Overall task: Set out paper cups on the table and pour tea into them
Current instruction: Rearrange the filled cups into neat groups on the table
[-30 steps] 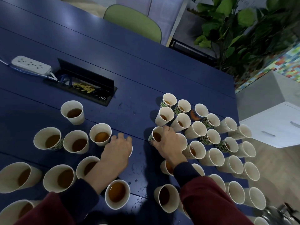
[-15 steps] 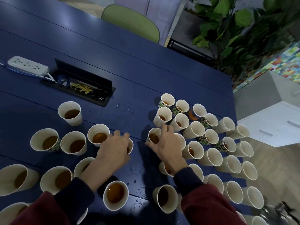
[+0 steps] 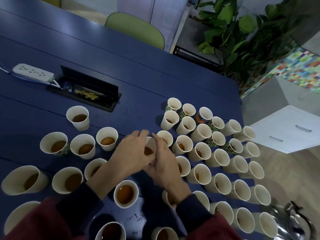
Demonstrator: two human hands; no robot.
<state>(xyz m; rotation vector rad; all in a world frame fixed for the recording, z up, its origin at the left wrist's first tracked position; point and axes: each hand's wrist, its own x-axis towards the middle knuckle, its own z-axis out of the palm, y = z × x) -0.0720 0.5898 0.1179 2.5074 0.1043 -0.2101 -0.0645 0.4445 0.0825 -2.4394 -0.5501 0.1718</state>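
On the dark blue counter (image 3: 138, 66), crowded with filled white paper cups (image 3: 126, 194), my left hand (image 3: 131, 153) and right hand (image 3: 164, 165) have just come together, fingers of both clamped round one tea-filled cup (image 3: 148, 150) in the middle gap, so I judge I'm arranging, not pouring.

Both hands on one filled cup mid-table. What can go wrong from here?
1. Left hand and right hand grip the held cup, which holds tea; squeezing the paper wall may slop it over.
2. The neighbouring cup sits close beside the right hand; lifting out may tip it.
3. Any spill could run toward the open cable box and power strip.
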